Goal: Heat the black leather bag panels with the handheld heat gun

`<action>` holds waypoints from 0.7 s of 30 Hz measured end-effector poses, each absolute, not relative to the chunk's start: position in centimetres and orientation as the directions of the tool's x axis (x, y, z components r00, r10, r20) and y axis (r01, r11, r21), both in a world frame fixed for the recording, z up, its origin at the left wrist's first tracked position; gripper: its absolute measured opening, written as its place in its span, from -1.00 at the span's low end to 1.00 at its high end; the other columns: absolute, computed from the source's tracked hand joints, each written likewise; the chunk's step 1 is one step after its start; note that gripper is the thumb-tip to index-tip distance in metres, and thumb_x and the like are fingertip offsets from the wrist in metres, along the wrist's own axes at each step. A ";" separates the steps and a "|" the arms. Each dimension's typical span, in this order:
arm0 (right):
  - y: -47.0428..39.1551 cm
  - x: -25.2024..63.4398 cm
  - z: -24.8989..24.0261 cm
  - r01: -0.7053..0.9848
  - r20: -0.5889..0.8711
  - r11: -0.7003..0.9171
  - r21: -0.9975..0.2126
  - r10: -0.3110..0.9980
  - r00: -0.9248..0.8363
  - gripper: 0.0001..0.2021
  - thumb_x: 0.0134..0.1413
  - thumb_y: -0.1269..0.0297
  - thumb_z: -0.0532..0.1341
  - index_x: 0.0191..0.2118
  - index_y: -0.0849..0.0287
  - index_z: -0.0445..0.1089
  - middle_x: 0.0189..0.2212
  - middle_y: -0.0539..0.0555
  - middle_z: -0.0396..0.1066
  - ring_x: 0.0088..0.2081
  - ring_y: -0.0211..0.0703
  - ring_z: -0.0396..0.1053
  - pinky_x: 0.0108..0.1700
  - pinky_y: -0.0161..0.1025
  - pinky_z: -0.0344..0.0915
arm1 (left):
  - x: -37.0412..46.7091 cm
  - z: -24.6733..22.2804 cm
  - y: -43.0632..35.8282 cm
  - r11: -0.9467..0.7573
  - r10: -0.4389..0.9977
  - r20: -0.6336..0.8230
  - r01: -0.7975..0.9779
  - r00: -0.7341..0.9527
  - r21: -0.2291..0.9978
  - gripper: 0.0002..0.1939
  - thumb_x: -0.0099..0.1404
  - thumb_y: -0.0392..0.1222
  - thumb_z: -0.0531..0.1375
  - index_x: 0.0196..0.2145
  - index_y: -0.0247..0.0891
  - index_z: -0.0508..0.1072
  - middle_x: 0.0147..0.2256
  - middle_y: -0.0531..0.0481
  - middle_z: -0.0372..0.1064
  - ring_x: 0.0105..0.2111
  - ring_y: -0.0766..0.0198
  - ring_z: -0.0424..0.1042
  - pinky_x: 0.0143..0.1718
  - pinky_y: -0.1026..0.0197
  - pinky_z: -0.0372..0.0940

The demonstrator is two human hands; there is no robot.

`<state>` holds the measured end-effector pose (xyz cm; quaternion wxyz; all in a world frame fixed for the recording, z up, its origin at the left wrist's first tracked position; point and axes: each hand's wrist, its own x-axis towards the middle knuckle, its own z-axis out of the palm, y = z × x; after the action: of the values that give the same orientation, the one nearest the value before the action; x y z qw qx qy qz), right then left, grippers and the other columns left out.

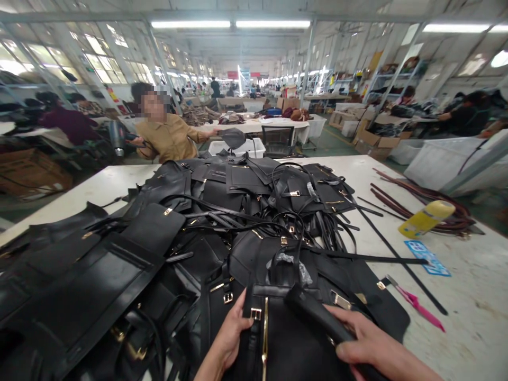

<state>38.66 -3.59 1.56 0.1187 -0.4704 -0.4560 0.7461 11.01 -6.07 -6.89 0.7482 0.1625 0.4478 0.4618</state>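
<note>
A black leather bag piece point(293, 338) with a gold zipper and gold buckles lies at the bottom centre. My left hand point(230, 330) is at its left side, thumb by a gold buckle point(256, 314), fingers partly under the leather, gripping it. My right hand point(365, 338) is wrapped round a thick black strap or rolled leather part point(317, 315) that slants over the bag piece. Clear plastic wrap point(304, 272) covers a handle just above. Pink-handled scissors point(420, 309) lie right of the bag piece.
Black leather pieces point(138, 254) and straps are heaped across the white table point(472, 275). A yellow bottle point(426, 218), a blue card point(426, 257) and brown straps point(397, 198) lie right. Across the table a person point(170, 137) holds a heat gun point(117, 137) and a dark piece.
</note>
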 end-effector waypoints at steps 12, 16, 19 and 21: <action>4.5 28.8 -0.6 0.243 -0.518 -0.495 -0.834 0.553 -0.653 -0.58 -0.23 0.34 0.19 -0.12 0.20 0.20 -0.63 -0.08 0.31 -0.73 -0.30 0.29 -0.76 -0.45 0.25 | 10.7 -8.0 -6.5 0.480 0.853 -0.498 -0.605 0.154 0.635 -0.16 -0.11 -0.53 0.08 0.13 -0.08 -0.02 -0.04 -0.04 0.31 -0.14 0.15 0.34 -0.20 0.19 0.22; 5.4 30.0 2.1 0.191 -0.446 -0.427 -0.884 0.645 -0.621 -0.55 -0.15 0.33 0.17 -0.04 0.11 0.13 -0.57 -0.11 0.30 -0.71 -0.33 0.30 -0.74 -0.45 0.26 | 10.2 -8.2 -6.3 0.468 0.858 -0.495 -0.601 0.134 0.648 -0.23 -0.13 -0.54 0.09 0.07 -0.11 0.13 -0.07 -0.03 0.34 -0.15 0.19 0.35 -0.20 0.22 0.21; 4.4 31.5 3.1 0.226 -0.476 -0.445 -0.867 0.601 -0.642 -0.53 -0.15 0.36 0.18 -0.02 0.14 0.13 -0.58 -0.08 0.31 -0.70 -0.28 0.32 -0.75 -0.43 0.27 | 10.0 -7.9 -4.8 0.451 0.877 -0.450 -0.614 0.169 0.648 -0.40 -0.07 -0.48 0.12 -0.02 -0.19 0.26 -0.16 -0.06 0.40 -0.20 0.19 0.38 -0.25 0.24 0.22; 3.4 32.1 2.7 0.259 -0.523 -0.490 -0.832 0.538 -0.662 -0.52 -0.16 0.38 0.17 -0.02 0.15 0.13 -0.59 -0.07 0.32 -0.70 -0.26 0.33 -0.76 -0.44 0.26 | 9.9 -7.9 -3.3 0.432 0.884 -0.441 -0.633 0.155 0.643 -0.53 -0.01 -0.38 0.16 -0.08 -0.25 0.32 -0.21 -0.10 0.43 -0.27 0.19 0.40 -0.27 0.23 0.23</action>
<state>32.07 3.36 2.70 0.0911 -0.4010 -0.4966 0.7644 9.91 -3.34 -7.95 0.7439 0.1556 0.4033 0.5098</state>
